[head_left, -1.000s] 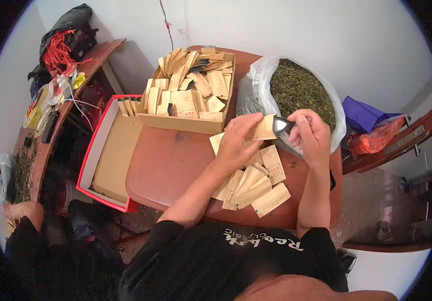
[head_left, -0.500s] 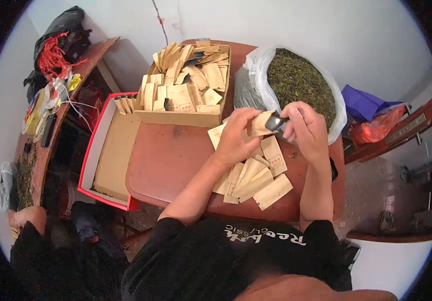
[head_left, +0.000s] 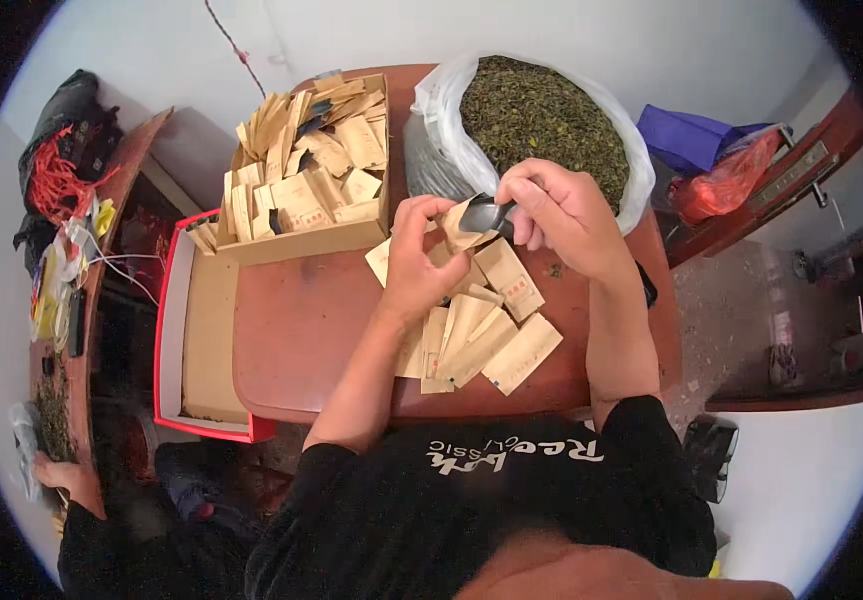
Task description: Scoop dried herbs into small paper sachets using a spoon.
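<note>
My left hand (head_left: 419, 258) pinches a small brown paper packet (head_left: 463, 238) by its side, its mouth turned up toward the right. Closed around the handle of a dark, shiny scoop (head_left: 483, 214) is my right hand (head_left: 563, 215); the scoop's bowl sits at the packet's mouth. What the scoop carries cannot be made out. Beneath both hands, several flat paper packets (head_left: 481, 345) lie fanned out on the reddish-brown table (head_left: 301, 335). Just beyond my right hand stands a large clear plastic bag (head_left: 441, 110) full of dried green leaves (head_left: 541, 115).
Left of the bag, a cardboard box (head_left: 311, 240) is heaped with paper packets. A red-rimmed shallow box (head_left: 213, 340) adjoins the table's left edge. Further left, a co-worker's hand (head_left: 71, 480) is near a cluttered side table (head_left: 116, 210). Blue and red bags (head_left: 696, 140) lie at right.
The whole view has shifted, moving the table up and left in the picture. The packet has tipped more upright, and the scoop is closer in at its mouth. The co-worker's hand has shifted.
</note>
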